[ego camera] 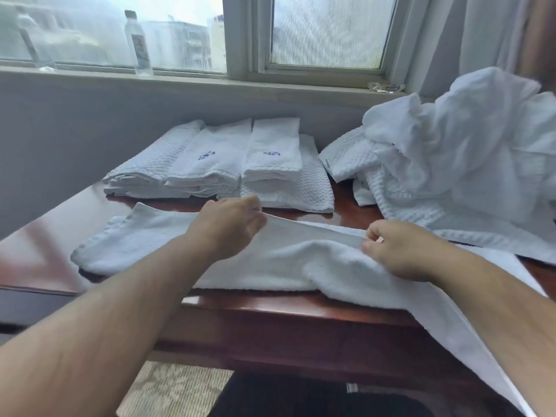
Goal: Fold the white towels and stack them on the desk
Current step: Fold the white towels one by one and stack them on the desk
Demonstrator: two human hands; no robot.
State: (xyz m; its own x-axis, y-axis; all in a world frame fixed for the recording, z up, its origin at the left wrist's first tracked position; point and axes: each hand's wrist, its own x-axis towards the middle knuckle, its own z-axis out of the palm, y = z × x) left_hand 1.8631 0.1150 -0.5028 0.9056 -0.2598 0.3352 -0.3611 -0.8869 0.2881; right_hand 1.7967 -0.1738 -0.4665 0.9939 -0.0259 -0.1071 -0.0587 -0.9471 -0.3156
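Observation:
A long white towel [144, 245] lies across the front of the dark red desk [39, 254], its right end hanging over the front edge. My left hand [228, 224] pinches the towel's far edge near the middle. My right hand [400, 248] pinches the same edge further right, where the cloth bunches up. Behind them, folded white towels [216, 164] sit in low stacks side by side, two showing blue embroidery.
A heap of unfolded white towels [451, 164] fills the right back of the desk. A water bottle [138, 40] stands on the windowsill [192, 78]. Patterned carpet [177, 389] shows below the desk's front edge.

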